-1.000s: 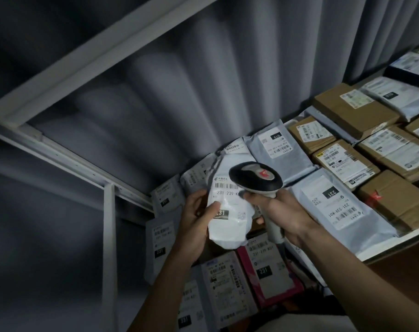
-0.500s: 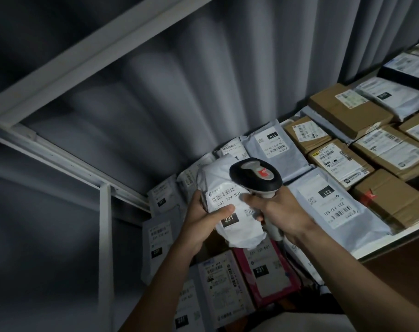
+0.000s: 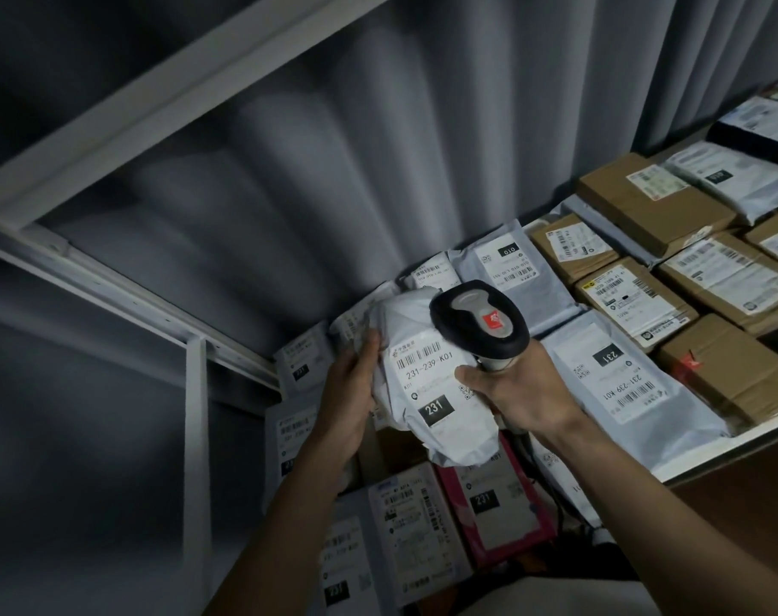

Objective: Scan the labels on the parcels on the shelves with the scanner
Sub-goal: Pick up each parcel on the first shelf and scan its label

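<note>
Your left hand (image 3: 349, 409) grips the left edge of a white parcel (image 3: 436, 393) and holds it up in front of the shelf (image 3: 729, 442), its label (image 3: 431, 375) facing you. Your right hand (image 3: 518, 393) is closed around the handle of the scanner (image 3: 478, 320), whose head is just above the label.

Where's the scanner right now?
In the head view, the scanner is centre-right, gripped by the right hand. Its head overlaps the top right of the white parcel that the left hand holds, in front of the shelf.
</note>
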